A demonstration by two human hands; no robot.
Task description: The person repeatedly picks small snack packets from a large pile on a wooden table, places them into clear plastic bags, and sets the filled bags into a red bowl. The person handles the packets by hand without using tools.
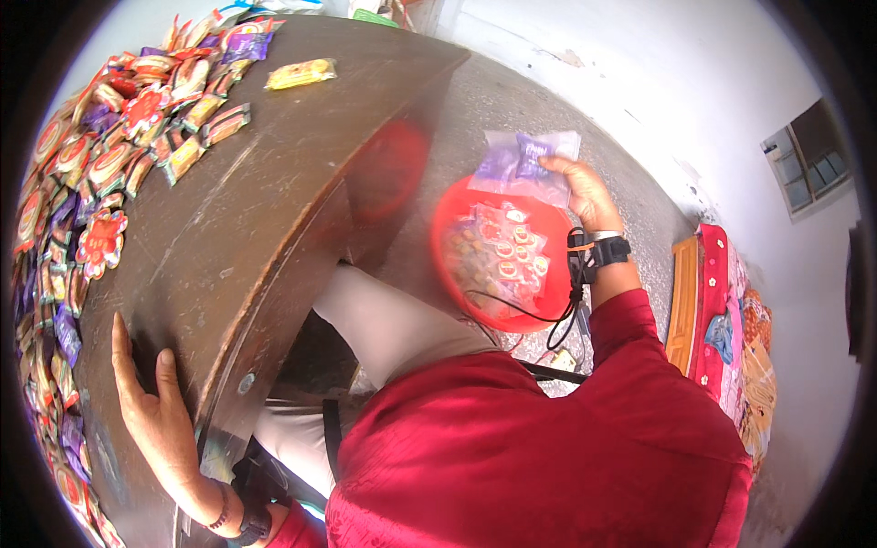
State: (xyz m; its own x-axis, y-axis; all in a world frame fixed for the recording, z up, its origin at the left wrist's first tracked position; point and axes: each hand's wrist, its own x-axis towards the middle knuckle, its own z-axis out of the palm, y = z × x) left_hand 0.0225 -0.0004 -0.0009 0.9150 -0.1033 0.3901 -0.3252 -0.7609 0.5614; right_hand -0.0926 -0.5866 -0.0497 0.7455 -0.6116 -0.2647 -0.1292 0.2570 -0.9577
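My right hand (pixel 588 193) pinches a clear plastic bag (pixel 565 145) by its edge, with purple wrapped packets (pixel 531 156) inside. It hangs over the rim of a red plastic tub (pixel 458 301) on the floor. Inside that tub lie several clear packets (pixel 503 253) with round red-and-white pieces and small brownish pieces. My left hand (pixel 156 411) rests at the near edge of a dark wooden table (pixel 205 267), thumb and fingers apart, holding nothing. Beyond its fingertips a long heap of small wrapped packets (pixel 109 164) runs along the far side of the table.
A single yellow packet (pixel 300 73) lies apart from the heap. Black cables (pixel 548 320) hang from my right wrist past the tub. Against the wall at right stands a wooden bed frame (pixel 682 305) with red floral cloth (pixel 712 315). A window (pixel 808 157) is set in the white wall.
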